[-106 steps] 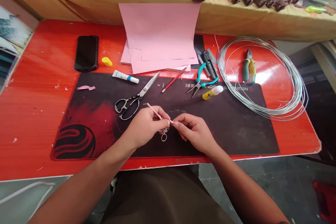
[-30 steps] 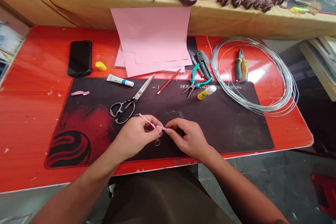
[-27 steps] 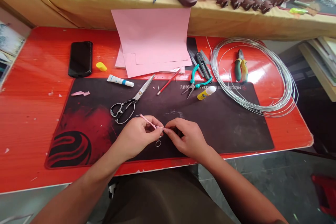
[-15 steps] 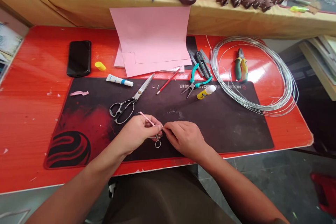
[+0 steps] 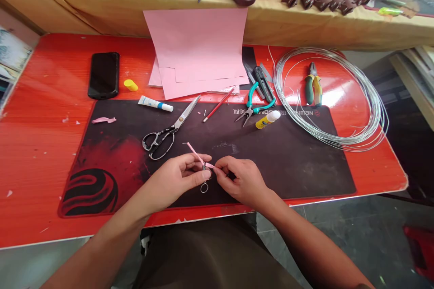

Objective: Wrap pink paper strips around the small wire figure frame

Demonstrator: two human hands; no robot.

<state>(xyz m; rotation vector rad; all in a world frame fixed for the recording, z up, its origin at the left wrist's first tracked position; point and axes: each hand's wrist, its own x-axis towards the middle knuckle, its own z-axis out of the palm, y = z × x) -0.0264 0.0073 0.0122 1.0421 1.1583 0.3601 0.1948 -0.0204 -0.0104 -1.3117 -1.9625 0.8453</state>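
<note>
Over the dark desk mat, my left hand (image 5: 181,172) pinches a small wire piece (image 5: 204,187) that ends in a round loop below the fingers. A narrow pink paper strip (image 5: 194,151) wraps part of the wire and sticks up to the upper left, with a bare wire tip. My right hand (image 5: 239,178) is closed at the right of it, thumb and forefinger pinching the free end of the pink strip. Black-handled scissors (image 5: 163,138) lie beyond my left hand, not touched.
On the mat (image 5: 305,167) are a glue stick (image 5: 267,119), teal pliers (image 5: 250,109), a red pencil (image 5: 217,106) and a white tube (image 5: 155,103). Behind are pink sheets (image 5: 200,45) and a phone (image 5: 103,75). A wire coil (image 5: 369,128) surrounds green-yellow pliers (image 5: 313,86) at right.
My left fingers have opened a little around the wire piece, showing more of it. The strip's upper end has shifted right and stands steeper. My right hand has moved slightly right.
</note>
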